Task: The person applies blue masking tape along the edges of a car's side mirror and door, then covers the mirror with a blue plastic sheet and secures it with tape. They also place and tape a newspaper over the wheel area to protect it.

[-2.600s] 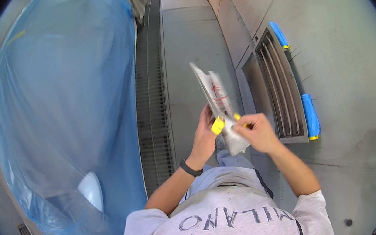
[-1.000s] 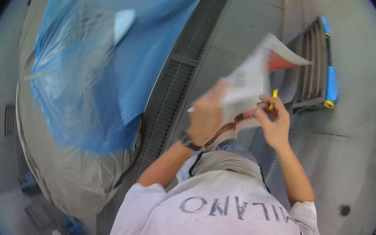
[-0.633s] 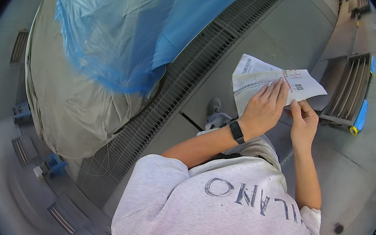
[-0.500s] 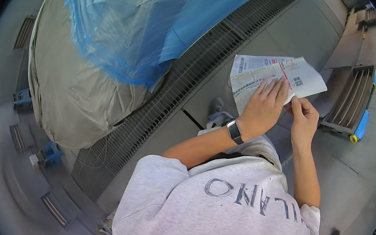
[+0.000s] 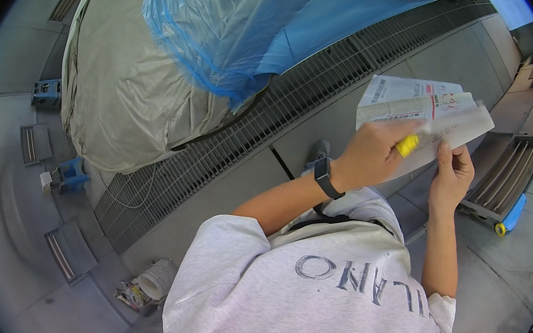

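My left hand (image 5: pixel 371 153), with a dark watch on its wrist, is closed around a small yellow object (image 5: pixel 408 144) whose kind I cannot make out. Its fingers are blurred and reach over the newspaper (image 5: pixel 397 94), which is folded and layered, with printed text and red marks. At the paper's lower right edge, my right hand (image 5: pixel 452 177) pinches the sheet between thumb and fingers. The paper is held up in front of my waist.
Ahead, a large bulky shape lies under a grey cover (image 5: pixel 138 96) and blue plastic sheeting (image 5: pixel 329 25). A metal floor grating (image 5: pixel 236 133) runs beside it. At right stands a slatted lamp-like panel (image 5: pixel 506 170); at left are a whitish bucket (image 5: pixel 158 277) and a blue stand (image 5: pixel 70 175).
My left hand lay flat on the newspaper and is now lifted and curled, with the yellow object showing in it. The paper's right part has bent. My view has shifted slightly.
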Available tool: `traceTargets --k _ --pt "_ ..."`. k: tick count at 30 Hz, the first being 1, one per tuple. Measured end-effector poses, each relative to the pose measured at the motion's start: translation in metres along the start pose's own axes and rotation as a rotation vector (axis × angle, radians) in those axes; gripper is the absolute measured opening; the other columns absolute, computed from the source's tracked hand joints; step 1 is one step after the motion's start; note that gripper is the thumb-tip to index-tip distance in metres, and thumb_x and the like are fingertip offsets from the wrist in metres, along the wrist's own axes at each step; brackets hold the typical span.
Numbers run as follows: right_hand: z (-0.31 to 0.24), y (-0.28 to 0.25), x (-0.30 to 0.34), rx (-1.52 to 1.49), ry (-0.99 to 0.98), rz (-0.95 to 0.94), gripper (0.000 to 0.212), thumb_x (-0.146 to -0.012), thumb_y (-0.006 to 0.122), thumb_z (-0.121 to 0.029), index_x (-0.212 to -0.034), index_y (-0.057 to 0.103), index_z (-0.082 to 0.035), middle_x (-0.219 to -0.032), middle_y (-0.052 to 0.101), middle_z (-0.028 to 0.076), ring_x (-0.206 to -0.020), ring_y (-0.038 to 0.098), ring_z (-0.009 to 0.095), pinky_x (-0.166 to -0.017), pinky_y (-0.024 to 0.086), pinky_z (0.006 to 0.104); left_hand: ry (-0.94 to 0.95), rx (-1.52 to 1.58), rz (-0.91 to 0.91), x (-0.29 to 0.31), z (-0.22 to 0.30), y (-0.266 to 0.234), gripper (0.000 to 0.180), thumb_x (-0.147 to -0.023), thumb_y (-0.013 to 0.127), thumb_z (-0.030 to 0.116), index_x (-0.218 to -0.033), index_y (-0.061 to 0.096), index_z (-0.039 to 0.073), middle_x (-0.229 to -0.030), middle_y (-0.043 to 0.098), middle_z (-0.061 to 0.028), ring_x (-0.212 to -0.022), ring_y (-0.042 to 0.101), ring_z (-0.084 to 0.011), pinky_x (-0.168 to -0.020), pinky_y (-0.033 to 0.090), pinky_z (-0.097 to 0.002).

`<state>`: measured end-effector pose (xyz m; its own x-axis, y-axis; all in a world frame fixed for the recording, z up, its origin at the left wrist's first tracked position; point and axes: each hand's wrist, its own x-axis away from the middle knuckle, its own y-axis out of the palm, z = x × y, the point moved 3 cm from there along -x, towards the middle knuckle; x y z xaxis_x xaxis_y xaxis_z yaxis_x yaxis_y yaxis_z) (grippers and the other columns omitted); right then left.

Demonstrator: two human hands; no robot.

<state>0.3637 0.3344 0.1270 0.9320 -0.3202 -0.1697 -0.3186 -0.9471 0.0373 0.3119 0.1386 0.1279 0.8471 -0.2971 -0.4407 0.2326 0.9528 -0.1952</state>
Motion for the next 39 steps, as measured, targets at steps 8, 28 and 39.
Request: traceTargets --k 8,28,39 --pt "0.006 -0.100 -0.004 0.051 0.027 0.442 0.020 -0.106 0.063 -0.014 -0.118 0.070 0.001 -0.101 0.069 0.000 -0.083 0.056 0.002 -0.070 0.043 0.0190 -0.145 -0.090 0.489 -0.029 -0.053 -0.067 0.026 -0.092 0.077 0.011 -0.111 0.066 -0.003 -0.084 0.073 -0.0097 -0.069 0.066 -0.0118 -0.064 0.051 -0.0306" --pt "0.077 -0.323 0.090 0.116 0.015 0.999 0.024 -0.107 0.063 -0.030 -0.099 0.061 -0.008 -0.082 0.056 -0.006 -0.070 0.047 0.004 -0.059 0.040 0.0222 0.130 -0.954 0.458 -0.219 -0.041 -0.184 0.024 -0.094 0.068 0.018 -0.109 0.078 0.001 -0.093 0.077 -0.0202 -0.077 0.074 -0.0273 -0.072 0.055 -0.0359" --pt "0.107 -0.285 0.168 0.183 0.208 1.189 0.022 -0.108 0.060 -0.026 -0.098 0.060 -0.006 -0.076 0.055 -0.005 -0.063 0.046 0.003 -0.055 0.037 0.0232 0.442 -1.001 0.340 -0.364 -0.029 -0.081 0.033 -0.091 0.063 0.012 -0.120 0.076 0.005 -0.101 0.077 -0.0197 -0.085 0.074 -0.0358 -0.076 0.056 -0.0412"
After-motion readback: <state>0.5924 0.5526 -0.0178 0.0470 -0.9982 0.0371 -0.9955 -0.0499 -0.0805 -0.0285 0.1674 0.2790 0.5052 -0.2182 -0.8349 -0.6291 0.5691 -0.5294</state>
